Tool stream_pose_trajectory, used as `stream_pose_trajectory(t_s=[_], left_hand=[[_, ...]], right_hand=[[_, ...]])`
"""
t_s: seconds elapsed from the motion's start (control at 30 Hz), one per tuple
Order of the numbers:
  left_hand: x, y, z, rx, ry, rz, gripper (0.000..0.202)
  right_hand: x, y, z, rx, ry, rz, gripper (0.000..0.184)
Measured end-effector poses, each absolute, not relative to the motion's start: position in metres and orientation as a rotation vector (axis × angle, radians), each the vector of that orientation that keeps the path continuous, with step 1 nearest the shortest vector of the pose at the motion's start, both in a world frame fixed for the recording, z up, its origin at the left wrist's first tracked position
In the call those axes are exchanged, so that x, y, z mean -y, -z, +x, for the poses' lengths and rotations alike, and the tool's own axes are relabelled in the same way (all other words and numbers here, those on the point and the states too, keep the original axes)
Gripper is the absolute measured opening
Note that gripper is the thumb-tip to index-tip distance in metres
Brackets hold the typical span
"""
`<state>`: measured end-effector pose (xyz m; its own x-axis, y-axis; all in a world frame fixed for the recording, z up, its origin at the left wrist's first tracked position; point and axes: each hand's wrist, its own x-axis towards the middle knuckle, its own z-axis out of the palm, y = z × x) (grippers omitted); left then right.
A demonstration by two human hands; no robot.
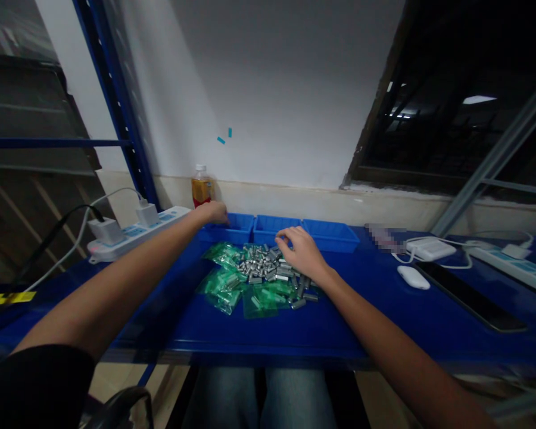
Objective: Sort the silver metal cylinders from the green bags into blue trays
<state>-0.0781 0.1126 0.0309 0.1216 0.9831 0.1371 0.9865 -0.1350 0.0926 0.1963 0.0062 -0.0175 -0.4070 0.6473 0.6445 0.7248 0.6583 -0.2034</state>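
Observation:
My left hand (214, 211) reaches over the left blue bin (241, 221), its fingers mostly hidden behind the back of the hand. In front of the middle blue bin (277, 225), my right hand (300, 245) hangs over the far right side of a pile of small silvery metal pieces (261, 265). Its fingers are curled, thumb and index close together; whatever they hold is too small to make out. Green plastic bags (226, 289) lie left of and before the pile, some with metal pieces in them.
A third blue bin (333, 235) stands on the right. Behind the left hand is a drink bottle (201, 187). Power strips (136, 232) with cables flank the blue table (268, 342). A phone (471, 298), a white earbud case (413, 277) and a white charger (431, 248) lie right.

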Motion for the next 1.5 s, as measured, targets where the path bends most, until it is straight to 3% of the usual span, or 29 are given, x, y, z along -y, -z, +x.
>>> stream_pose_trajectory(t_s=[0.23,0.47,0.53,0.7,0.83,1.5], left_hand=[[-0.083,-0.047,-0.022,1.721,0.544,-2.429,0.035],[-0.093,-0.034,0.040,1.649,0.340,-2.589,0.014],[-0.093,-0.032,0.043,1.632,0.365,-2.588,0.013],[-0.055,-0.023,0.028,1.344,0.537,-2.679,0.032],[-0.020,-0.004,0.004,1.088,0.660,-2.815,0.027],[-0.020,0.017,-0.010,1.274,0.674,-2.842,0.014]], right_hand=[[-0.007,0.013,0.199,2.114,0.165,-1.060,0.016],[-0.013,0.017,0.205,2.123,0.187,-1.089,0.016],[-0.012,0.019,0.204,2.154,0.181,-1.100,0.016],[-0.007,0.018,0.198,2.250,0.143,-1.086,0.013],[-0.004,0.016,0.196,2.292,0.110,-1.070,0.013],[-0.001,0.021,0.183,2.319,0.039,-1.081,0.009]])
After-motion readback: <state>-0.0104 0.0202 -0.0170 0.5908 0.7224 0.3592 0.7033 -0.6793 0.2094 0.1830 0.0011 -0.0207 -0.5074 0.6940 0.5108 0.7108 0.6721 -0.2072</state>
